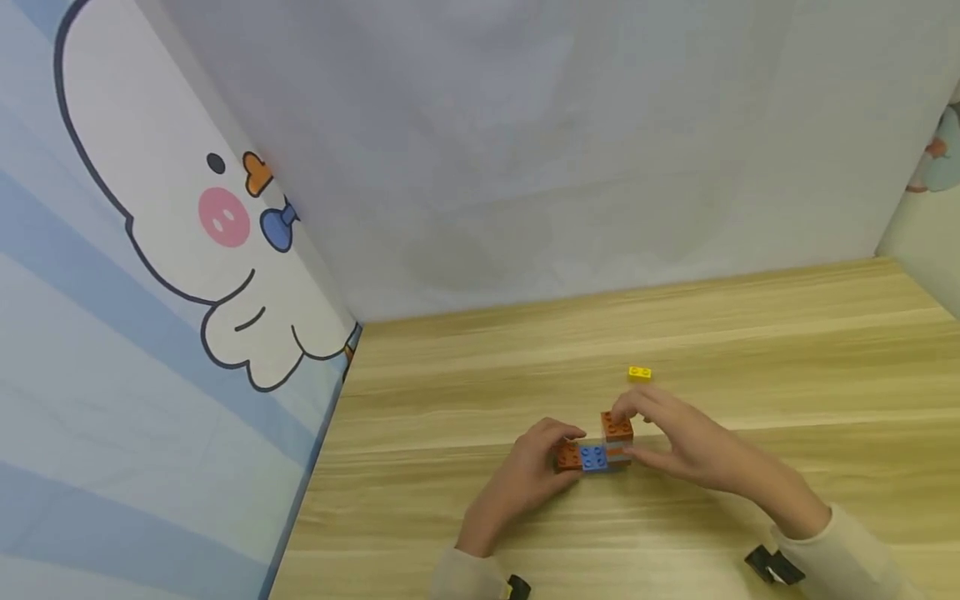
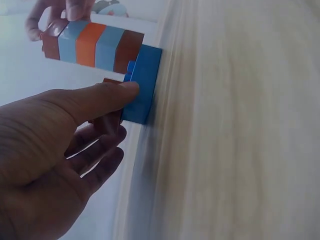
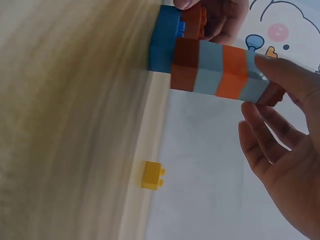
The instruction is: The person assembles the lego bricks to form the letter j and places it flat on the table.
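Observation:
A long blue toy brick (image 1: pixel 593 457) lies on the table. A brown brick (image 1: pixel 567 455) sits on its left end. On its right end rises a tower of stacked bricks (image 3: pixel 233 70): brown, grey-blue, orange, grey-blue, and a brown one on top. My left hand (image 1: pixel 527 471) grips the left end of the build, its thumb against the blue brick and its fingers around the far side of the brown one. With thumb and fingertips my right hand (image 1: pixel 697 442) holds the upper part of the tower. Partly behind the left thumb, the lower brown brick is hidden in the left wrist view.
A small yellow brick (image 1: pixel 640 373) lies on the wooden table (image 1: pixel 450 358), beyond the right hand. A pale curtain (image 1: pixel 562 167) hangs behind the table's far edge. At the left stands a panel with a cartoon print (image 1: pixel 172 150).

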Action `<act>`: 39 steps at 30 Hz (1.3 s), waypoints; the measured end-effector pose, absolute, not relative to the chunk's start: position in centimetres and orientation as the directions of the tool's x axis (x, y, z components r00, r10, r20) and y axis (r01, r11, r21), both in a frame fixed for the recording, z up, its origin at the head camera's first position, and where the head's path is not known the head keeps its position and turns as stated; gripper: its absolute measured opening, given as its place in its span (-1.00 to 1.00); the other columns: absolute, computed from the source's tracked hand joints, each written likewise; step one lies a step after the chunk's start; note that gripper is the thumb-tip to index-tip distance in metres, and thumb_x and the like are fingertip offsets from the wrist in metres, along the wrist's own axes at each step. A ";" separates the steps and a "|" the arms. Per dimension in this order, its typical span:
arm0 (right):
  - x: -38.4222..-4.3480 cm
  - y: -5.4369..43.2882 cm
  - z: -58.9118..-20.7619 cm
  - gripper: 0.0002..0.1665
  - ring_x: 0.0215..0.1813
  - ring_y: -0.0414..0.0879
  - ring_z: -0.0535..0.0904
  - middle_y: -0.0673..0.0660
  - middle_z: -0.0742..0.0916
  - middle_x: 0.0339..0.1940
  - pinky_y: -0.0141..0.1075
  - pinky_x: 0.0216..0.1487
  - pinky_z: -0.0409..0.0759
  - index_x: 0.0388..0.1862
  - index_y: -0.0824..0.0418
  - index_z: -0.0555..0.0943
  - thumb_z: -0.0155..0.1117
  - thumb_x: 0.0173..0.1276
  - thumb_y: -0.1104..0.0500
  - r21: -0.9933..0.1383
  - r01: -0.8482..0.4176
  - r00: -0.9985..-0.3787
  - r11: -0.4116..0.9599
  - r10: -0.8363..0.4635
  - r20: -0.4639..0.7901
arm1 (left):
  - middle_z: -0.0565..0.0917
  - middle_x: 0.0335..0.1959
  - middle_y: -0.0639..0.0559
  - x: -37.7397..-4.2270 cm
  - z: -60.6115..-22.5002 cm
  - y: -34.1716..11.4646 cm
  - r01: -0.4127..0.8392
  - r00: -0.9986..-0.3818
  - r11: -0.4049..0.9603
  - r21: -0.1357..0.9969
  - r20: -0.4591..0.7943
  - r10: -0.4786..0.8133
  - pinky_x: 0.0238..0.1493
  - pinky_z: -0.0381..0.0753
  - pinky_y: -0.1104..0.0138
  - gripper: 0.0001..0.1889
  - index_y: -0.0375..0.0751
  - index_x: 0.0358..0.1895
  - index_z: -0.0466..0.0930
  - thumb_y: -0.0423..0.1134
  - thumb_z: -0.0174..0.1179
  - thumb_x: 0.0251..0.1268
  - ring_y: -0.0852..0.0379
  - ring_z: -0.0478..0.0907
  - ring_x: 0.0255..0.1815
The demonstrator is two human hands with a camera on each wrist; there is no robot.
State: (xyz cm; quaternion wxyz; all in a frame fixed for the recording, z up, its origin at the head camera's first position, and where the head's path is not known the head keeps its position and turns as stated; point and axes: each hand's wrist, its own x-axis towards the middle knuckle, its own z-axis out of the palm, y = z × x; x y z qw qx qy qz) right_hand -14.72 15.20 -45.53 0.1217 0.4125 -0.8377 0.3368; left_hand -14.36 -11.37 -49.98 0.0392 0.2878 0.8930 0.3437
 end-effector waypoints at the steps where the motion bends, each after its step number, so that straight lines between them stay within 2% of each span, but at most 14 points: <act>1: -14.7 15.2 -45.6 -0.46 0.07 -0.27 0.58 -0.14 0.64 0.05 -0.21 0.02 0.69 0.05 0.00 0.54 0.57 0.15 0.30 -0.459 -0.774 -0.630 0.436 -0.606 0.485 | 0.66 0.16 0.04 -14.3 -49.9 -11.6 0.490 -0.832 0.600 0.632 0.136 0.537 0.23 0.62 0.36 -0.49 -0.06 0.24 0.57 -0.30 0.47 0.20 0.17 0.61 0.18; 8: -14.8 15.1 -45.8 -0.43 0.02 -0.27 0.61 -0.10 0.68 0.01 -0.28 -0.07 0.69 0.11 0.09 0.53 0.57 0.15 0.29 -0.458 -0.756 -0.653 0.468 -0.587 0.478 | 0.69 0.14 0.05 -14.2 -49.6 -12.3 0.517 -0.821 0.585 0.625 0.170 0.545 0.25 0.62 0.36 -0.55 -0.10 0.19 0.54 -0.34 0.42 0.25 0.18 0.64 0.18; 13: -15.8 15.2 -45.5 -0.45 0.02 -0.16 0.67 -0.01 0.73 0.04 -0.31 -0.05 0.70 0.17 0.17 0.52 0.52 0.23 0.30 -0.482 -0.725 -0.686 0.492 -0.580 0.440 | 0.72 0.13 0.05 -14.4 -49.5 -12.3 0.513 -0.830 0.592 0.621 0.182 0.528 0.28 0.61 0.31 -0.60 -0.11 0.19 0.54 -0.30 0.37 0.31 0.16 0.65 0.19; 19: -17.5 15.3 -45.1 -0.46 0.04 -0.07 0.67 0.07 0.66 0.13 -0.20 0.01 0.72 0.23 0.19 0.52 0.46 0.30 0.30 -0.497 -0.699 -0.711 0.514 -0.568 0.414 | 0.72 0.14 0.03 -15.0 -49.5 -12.2 0.545 -0.821 0.597 0.589 0.228 0.524 0.22 0.64 0.33 -0.63 -0.15 0.23 0.55 -0.27 0.30 0.40 0.16 0.68 0.13; 23: -18.7 15.0 -44.9 -0.52 0.05 0.01 0.64 0.12 0.62 0.12 -0.08 0.03 0.71 0.20 0.23 0.55 0.44 0.33 0.28 -0.502 -0.680 -0.731 0.535 -0.547 0.408 | 0.71 0.18 -0.03 -15.3 -49.4 -12.1 0.554 -0.821 0.599 0.579 0.259 0.508 0.27 0.63 0.26 -0.63 -0.19 0.23 0.60 -0.24 0.29 0.40 0.07 0.66 0.20; 27: -19.8 14.7 -44.6 -0.56 0.02 0.11 0.65 0.19 0.63 0.10 0.02 0.02 0.69 0.22 0.28 0.57 0.39 0.39 0.25 -0.513 -0.642 -0.764 0.570 -0.529 0.369 | 0.70 0.21 -0.01 -15.6 -49.3 -12.0 0.533 -0.838 0.639 0.555 0.247 0.486 0.33 0.60 0.21 -0.63 -0.15 0.24 0.64 -0.16 0.25 0.43 0.06 0.64 0.27; 30: -20.5 14.6 -44.5 -0.55 0.03 0.17 0.66 0.25 0.65 0.11 0.06 0.04 0.68 0.25 0.31 0.56 0.35 0.44 0.24 -0.521 -0.615 -0.785 0.593 -0.527 0.326 | 0.72 0.20 0.02 -15.7 -49.2 -11.9 0.517 -0.850 0.663 0.542 0.236 0.470 0.31 0.60 0.21 -0.64 -0.11 0.24 0.63 -0.13 0.21 0.47 0.08 0.65 0.24; 35: -21.5 14.6 -44.6 -0.53 0.16 0.24 0.61 0.29 0.70 0.13 0.17 0.20 0.54 0.27 0.37 0.55 0.32 0.46 0.19 -0.513 -0.575 -0.809 0.638 -0.535 0.243 | 0.72 0.20 0.05 -15.6 -49.1 -11.8 0.461 -0.881 0.700 0.546 0.185 0.436 0.28 0.61 0.19 -0.63 -0.06 0.29 0.59 -0.08 0.13 0.54 0.08 0.66 0.21; 39: -22.2 14.6 -45.4 -0.57 0.18 0.24 0.60 0.27 0.75 0.10 0.20 0.24 0.46 0.22 0.38 0.59 0.29 0.49 0.17 -0.483 -0.573 -0.810 0.662 -0.548 0.210 | 0.74 0.18 0.04 -15.7 -49.2 -11.6 0.455 -0.885 0.712 0.535 0.178 0.431 0.26 0.62 0.21 -0.63 -0.07 0.29 0.60 -0.07 0.09 0.56 0.09 0.66 0.16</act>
